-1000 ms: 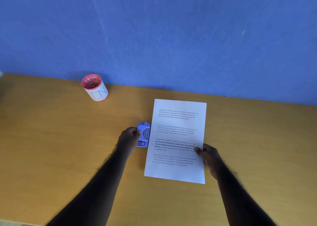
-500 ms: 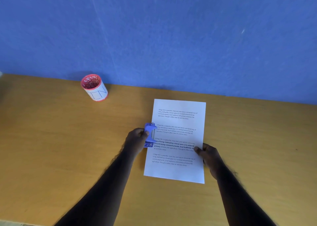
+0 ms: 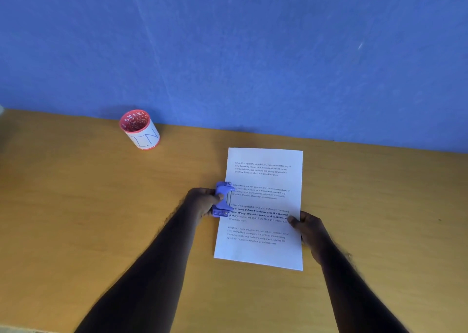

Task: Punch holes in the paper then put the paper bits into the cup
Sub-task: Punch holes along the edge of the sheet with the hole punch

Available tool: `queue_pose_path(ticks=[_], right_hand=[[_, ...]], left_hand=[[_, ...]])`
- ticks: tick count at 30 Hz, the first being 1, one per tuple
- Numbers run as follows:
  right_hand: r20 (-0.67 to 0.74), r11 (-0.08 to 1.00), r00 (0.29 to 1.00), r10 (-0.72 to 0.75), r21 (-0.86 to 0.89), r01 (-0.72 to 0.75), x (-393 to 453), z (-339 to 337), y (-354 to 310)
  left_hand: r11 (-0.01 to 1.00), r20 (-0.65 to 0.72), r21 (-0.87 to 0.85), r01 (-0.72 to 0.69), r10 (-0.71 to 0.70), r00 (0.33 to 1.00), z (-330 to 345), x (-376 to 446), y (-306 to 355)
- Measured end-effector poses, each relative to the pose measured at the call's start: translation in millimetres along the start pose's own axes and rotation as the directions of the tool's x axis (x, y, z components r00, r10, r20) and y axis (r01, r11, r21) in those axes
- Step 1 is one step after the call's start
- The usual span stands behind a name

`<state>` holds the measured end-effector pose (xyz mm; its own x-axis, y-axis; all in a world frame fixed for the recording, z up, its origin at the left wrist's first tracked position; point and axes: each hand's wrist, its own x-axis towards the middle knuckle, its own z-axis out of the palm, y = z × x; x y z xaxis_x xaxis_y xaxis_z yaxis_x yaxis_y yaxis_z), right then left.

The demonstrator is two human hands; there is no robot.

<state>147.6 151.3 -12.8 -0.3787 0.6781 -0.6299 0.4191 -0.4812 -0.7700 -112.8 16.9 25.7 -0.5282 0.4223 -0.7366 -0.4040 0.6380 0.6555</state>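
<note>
A white printed sheet of paper (image 3: 263, 206) lies flat on the wooden table (image 3: 76, 218). My left hand (image 3: 202, 202) grips a small blue hole punch (image 3: 223, 199), which sits at the sheet's left edge, its mouth over the margin. My right hand (image 3: 307, 227) holds the sheet's right edge, thumb on top. A red cup (image 3: 140, 129) with a white label stands at the far left near the wall, well apart from both hands.
A blue wall (image 3: 253, 54) rises straight behind the table's far edge. Bare wood surrounds the sheet on the left, right and front. The table's near edge shows at the bottom left corner.
My left hand has carried the punch from beside the sheet to the right, onto the paper's left edge, and tipped it upright. The right hand and the sheet have stayed put.
</note>
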Motion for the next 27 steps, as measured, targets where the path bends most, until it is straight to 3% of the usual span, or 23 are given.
queue_pose_path(ticks=[6, 14, 22, 27], right_hand=[[-0.012, 1.0, 1.0, 0.013, -0.016, -0.013, 1.1, 0.6, 0.2], [-0.003, 1.0, 1.0, 0.011, -0.014, -0.011, -1.2, -0.5, -0.6], [-0.011, 0.999, 1.0, -0.005, -0.046, 0.004, 3.3, -1.5, 2.8], [0.003, 0.998, 1.0, 0.019, -0.057, -0.019, 6.4, -4.4, 4.0]], left_hand=[[0.996, 0.025, 0.006, 0.087, -0.087, 0.996, -0.9, 7.9, 6.9], [0.998, -0.05, 0.054, 0.022, -0.019, 0.999, -0.9, 13.6, -2.6], [0.973, -0.071, 0.114, -0.202, 0.211, 0.975, 0.5, -7.8, -12.0], [0.957, -0.162, 0.152, -0.247, 0.271, 0.949, -24.3, -13.7, -18.2]])
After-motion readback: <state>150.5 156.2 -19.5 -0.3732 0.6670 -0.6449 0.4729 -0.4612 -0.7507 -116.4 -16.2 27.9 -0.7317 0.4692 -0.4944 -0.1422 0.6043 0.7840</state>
